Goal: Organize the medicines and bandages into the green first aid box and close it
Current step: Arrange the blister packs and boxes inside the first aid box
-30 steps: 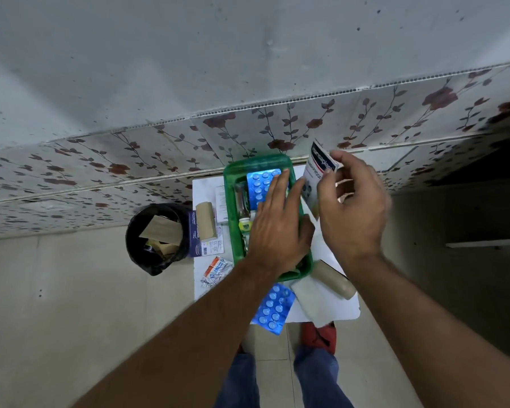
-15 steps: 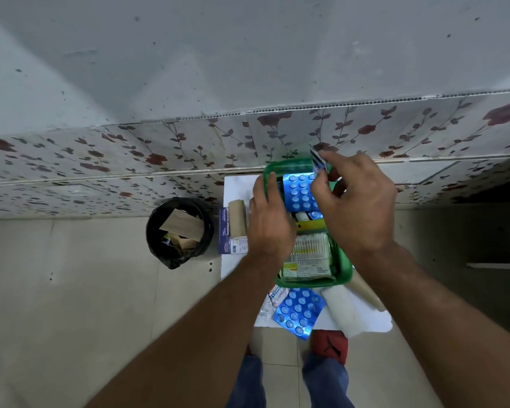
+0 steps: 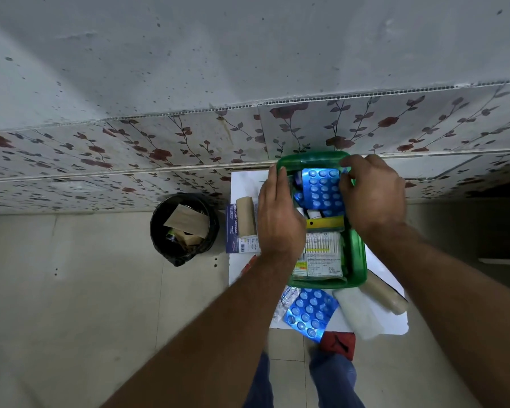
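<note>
Green first aid box [image 3: 357, 257] sits open on the small white table [image 3: 245, 184] by the far wall, holding a blue blister pack [image 3: 321, 188] at its far end and a cotton-bud packet [image 3: 321, 254] nearer. Seating the pack flat probably keeps room for the rest. Left hand [image 3: 278, 219] lies spread along the box's left rim, steadying it; right hand [image 3: 371, 195] curls over the far right corner, fingertips pinching the pack's edge. Another blister pack [image 3: 309, 313] and bandage rolls [image 3: 383, 295] wait outside.

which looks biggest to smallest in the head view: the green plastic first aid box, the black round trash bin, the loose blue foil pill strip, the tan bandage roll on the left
1. Green plastic first aid box
2. Black round trash bin
3. Loose blue foil pill strip
4. Tan bandage roll

The bin sits lower, farther from the camera, so its rank is unsure.
</note>
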